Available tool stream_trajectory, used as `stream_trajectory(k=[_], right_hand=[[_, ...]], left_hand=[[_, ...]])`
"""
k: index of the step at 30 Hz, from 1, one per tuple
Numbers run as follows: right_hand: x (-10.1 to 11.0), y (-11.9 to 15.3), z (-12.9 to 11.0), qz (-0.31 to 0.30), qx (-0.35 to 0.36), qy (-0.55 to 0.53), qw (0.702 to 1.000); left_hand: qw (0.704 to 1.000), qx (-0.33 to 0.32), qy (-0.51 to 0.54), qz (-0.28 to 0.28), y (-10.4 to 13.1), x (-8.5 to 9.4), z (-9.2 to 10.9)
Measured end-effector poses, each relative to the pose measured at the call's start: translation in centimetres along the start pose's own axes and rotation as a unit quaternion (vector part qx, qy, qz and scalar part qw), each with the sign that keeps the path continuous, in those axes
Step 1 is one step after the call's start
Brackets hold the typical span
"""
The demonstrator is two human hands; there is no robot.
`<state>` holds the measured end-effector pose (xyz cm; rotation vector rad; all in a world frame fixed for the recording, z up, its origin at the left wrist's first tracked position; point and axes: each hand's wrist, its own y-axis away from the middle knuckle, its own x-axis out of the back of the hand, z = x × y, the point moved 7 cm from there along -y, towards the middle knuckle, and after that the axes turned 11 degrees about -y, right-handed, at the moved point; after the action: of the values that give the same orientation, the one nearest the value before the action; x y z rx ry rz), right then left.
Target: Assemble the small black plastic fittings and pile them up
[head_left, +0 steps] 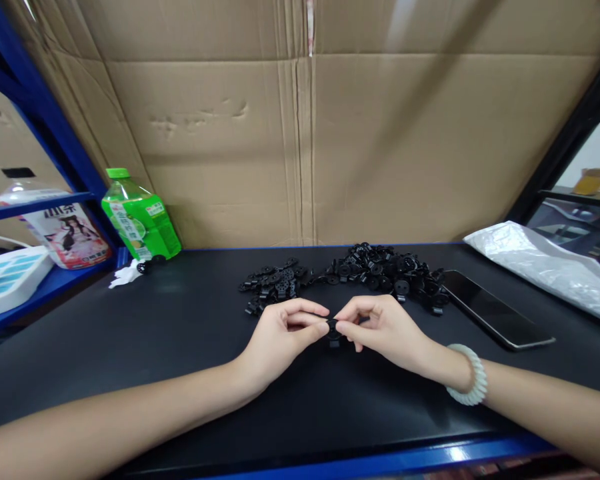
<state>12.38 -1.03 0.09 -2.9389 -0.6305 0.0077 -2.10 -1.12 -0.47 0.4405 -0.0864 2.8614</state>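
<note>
Between my two hands, just above the black tabletop (200, 333), is a small black plastic part (333, 331) with a round body and a squarish tab at its lower end. My left hand (285, 333) pinches its left side between thumb and fingers. On the other side my right hand (385, 330) grips it the same way, a pale beaded bracelet (473, 375) on that wrist. Fingertips cover much of the part. Behind my hands lie a smaller pile of black parts (277, 283) on the left and a larger heap of black parts (380, 267) on the right.
A phone (495, 310) lies right of the heap, beside a silvery plastic bag (550, 267). At the back left stand a green bottle (143, 217) and a crumpled tissue (127, 273). Another bottle (67, 230) is on the blue shelf. Cardboard (220, 147) walls the back.
</note>
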Motion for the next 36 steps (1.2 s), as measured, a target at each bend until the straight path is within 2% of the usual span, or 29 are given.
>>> stream_trajectory(k=[5,10,12,14,16,18,21,23,26,27,29,32,36], right_hand=[[0.0,0.1,-0.1,0.004,0.011,-0.010,1.000],[0.2,-0.2,0.1,-0.001,0.018,0.012,1.000],[0.2,-0.4,0.2,-0.011,0.018,0.040,0.999],[0.4,-0.5,0.2,-0.015,0.016,0.072,0.997],[0.6,-0.6,0.3,-0.013,0.012,0.095,0.995],[0.6,-0.6,0.3,-0.017,0.014,0.110,0.994],[0.6,-0.6,0.2,-0.024,0.029,0.131,0.991],[0.5,-0.7,0.2,-0.028,0.039,0.142,0.989],[0.4,-0.7,0.2,-0.031,0.049,0.148,0.987],[0.3,-0.7,0.2,-0.033,0.051,0.149,0.987],[0.3,-0.8,0.3,-0.035,0.049,0.149,0.987],[0.4,-0.8,0.6,-0.039,0.044,0.127,0.990],[0.7,-0.8,0.9,-0.043,0.036,0.092,0.994]], left_hand=[[1.000,0.006,-0.003,0.004,0.1,0.0,-0.1],[0.998,-0.027,-0.048,0.016,0.1,0.3,0.7],[0.994,-0.055,-0.088,0.038,-0.4,1.4,1.3],[0.983,-0.090,-0.132,0.084,-1.2,3.3,2.1],[0.964,-0.125,-0.188,0.141,-2.3,5.6,2.8],[0.937,-0.150,-0.266,0.169,-3.4,7.4,3.1],[0.913,-0.178,-0.312,0.193,-4.2,8.4,3.3],[0.885,-0.230,-0.367,0.170,-3.9,6.9,3.9],[0.799,-0.320,-0.503,0.082,-2.8,2.4,4.3],[0.770,-0.335,-0.540,0.058,-2.6,1.1,4.3],[0.740,-0.335,-0.582,0.035,-2.5,-0.4,3.9],[0.728,-0.323,-0.605,0.014,-3.2,-1.2,3.4],[0.745,-0.330,-0.579,-0.003,-3.7,-1.1,3.3]])
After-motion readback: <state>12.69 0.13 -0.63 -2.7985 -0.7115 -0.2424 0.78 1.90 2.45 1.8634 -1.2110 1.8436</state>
